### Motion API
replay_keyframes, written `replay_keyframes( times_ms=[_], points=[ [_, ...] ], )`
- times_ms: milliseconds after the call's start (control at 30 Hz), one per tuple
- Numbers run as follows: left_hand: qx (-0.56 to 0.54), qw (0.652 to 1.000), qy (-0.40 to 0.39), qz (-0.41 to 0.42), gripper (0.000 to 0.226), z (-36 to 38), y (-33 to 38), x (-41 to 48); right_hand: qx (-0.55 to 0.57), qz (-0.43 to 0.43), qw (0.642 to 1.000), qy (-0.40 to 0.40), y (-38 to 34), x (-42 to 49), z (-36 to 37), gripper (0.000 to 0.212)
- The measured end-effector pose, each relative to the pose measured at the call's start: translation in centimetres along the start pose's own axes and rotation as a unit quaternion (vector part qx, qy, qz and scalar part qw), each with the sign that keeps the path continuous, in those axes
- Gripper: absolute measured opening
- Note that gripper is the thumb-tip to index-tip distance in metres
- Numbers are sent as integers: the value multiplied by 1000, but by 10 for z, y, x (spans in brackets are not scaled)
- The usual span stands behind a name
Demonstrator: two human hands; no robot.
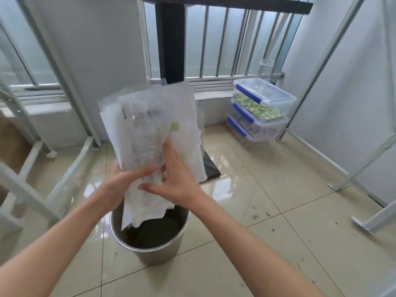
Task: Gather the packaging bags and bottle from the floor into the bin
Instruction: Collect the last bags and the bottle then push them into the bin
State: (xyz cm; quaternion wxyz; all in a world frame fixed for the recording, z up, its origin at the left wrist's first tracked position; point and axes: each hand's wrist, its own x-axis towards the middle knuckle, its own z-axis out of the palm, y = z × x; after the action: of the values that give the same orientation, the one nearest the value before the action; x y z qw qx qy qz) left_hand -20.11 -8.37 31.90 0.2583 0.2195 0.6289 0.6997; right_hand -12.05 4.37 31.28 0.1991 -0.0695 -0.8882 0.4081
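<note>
I hold a bundle of white and clear packaging bags [182,110] upright over a round metal bin [182,241]. A clear plastic bottle [145,142] lies against the front of the bundle, its neck pointing up. My left hand [120,183] grips the bundle's lower left side, thumb across the bottle's base. My right hand [175,181] presses the bags and bottle from the right. The bags' lower ends hang inside the bin's rim. The bin has a dark inside.
A black table post [170,39] with a flat base stands right behind the bin. Three stacked clear boxes with blue clips [263,110] sit at the back right under a barred window. White metal frames [70,82] stand left and right. The tiled floor carries small scraps.
</note>
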Motion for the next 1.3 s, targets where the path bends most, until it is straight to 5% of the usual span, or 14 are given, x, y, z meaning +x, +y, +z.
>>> replay_keyframes(
  times_ms=[100, 200, 300, 533, 700, 867, 1300],
  points=[
    [-11, 999, 26, -42, 66, -12, -48, 9, -27, 40, 998, -30, 29, -6, 35, 108],
    [-10, 996, 63, -57, 43, -21, -97, 14, -54, 96, 992, -62, 54, -12, 70, 93],
    [-4, 992, 95, -86, 46, -32, -144, 17, -50, 170, 979, -98, 78, -15, 103, 79],
    [11, 945, 140, -297, 46, -47, -213, 30, -115, 253, 941, -194, 121, -15, 151, 89],
    [87, 919, 133, -361, 52, -33, -229, 32, -98, 318, 902, -274, 148, -11, 167, 98],
    [151, 891, 114, -414, 108, -25, -233, 34, -110, 352, 881, -296, 163, -14, 175, 98],
    [193, 877, 66, -435, 81, -16, -243, 35, -157, 438, 815, -347, 172, -16, 183, 92]
  ],
)
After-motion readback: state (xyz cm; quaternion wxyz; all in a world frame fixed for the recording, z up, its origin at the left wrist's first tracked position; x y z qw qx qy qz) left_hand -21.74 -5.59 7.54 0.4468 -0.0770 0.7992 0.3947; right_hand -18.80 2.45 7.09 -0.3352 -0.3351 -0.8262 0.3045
